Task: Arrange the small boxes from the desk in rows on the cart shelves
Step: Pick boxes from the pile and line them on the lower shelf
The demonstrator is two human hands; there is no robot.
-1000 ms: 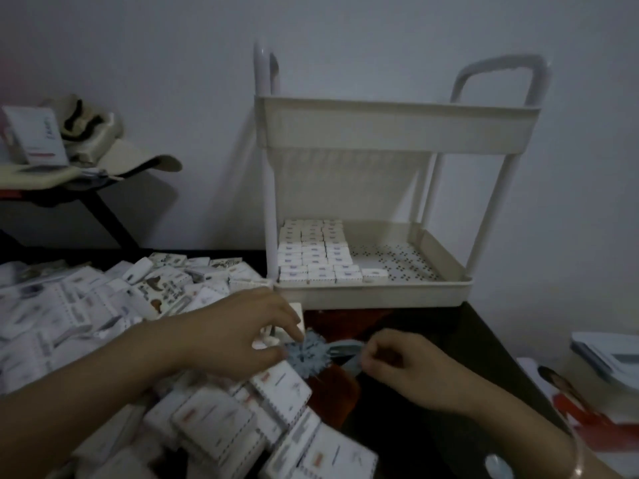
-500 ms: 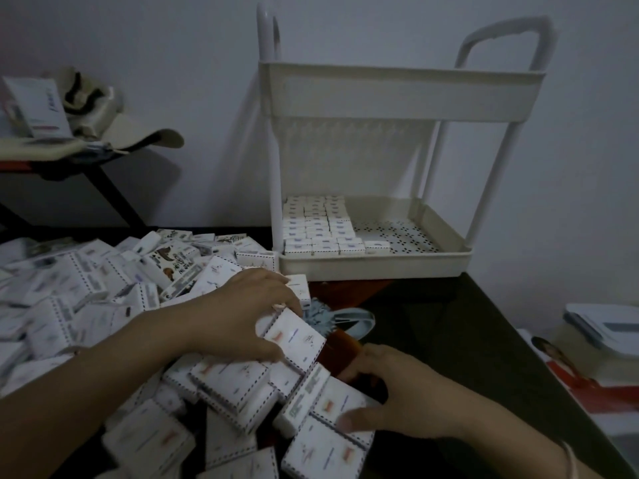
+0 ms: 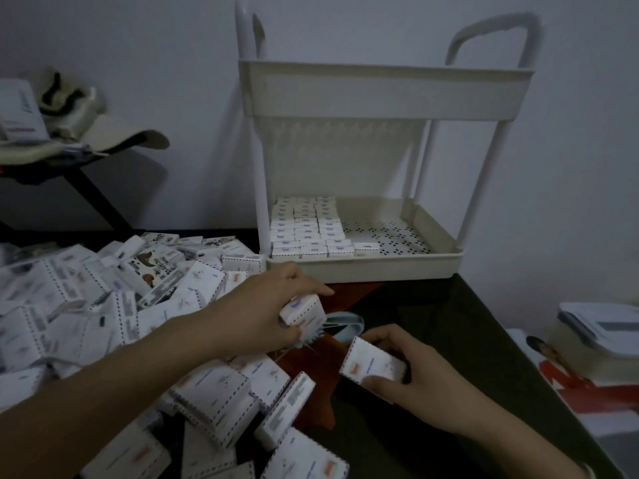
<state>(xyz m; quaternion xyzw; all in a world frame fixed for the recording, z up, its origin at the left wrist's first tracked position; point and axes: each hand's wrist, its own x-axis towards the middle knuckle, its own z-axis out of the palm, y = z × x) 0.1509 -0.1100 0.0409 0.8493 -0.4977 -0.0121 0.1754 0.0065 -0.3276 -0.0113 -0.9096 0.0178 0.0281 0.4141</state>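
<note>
Left hand (image 3: 256, 316) grips one small white cardboard box (image 3: 304, 310), right hand (image 3: 415, 375) another box (image 3: 371, 363), fingers (image 3: 311, 289) curled. A hasty set-down (cream plastic cart shelf (image 3: 380, 269) part-filled) could topple the rows (image 3: 304, 229).

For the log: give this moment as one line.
left hand: grips small white box | right hand: grips second white box | cream plastic cart lower shelf: part-filled

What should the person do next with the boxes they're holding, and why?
Probably lift the left hand, which grips a small box, to the cart's lower shelf and set it behind the lone box that starts a fourth column. The right hand grips a second box, and the perforated floor right of the packed rows shows free.
</note>
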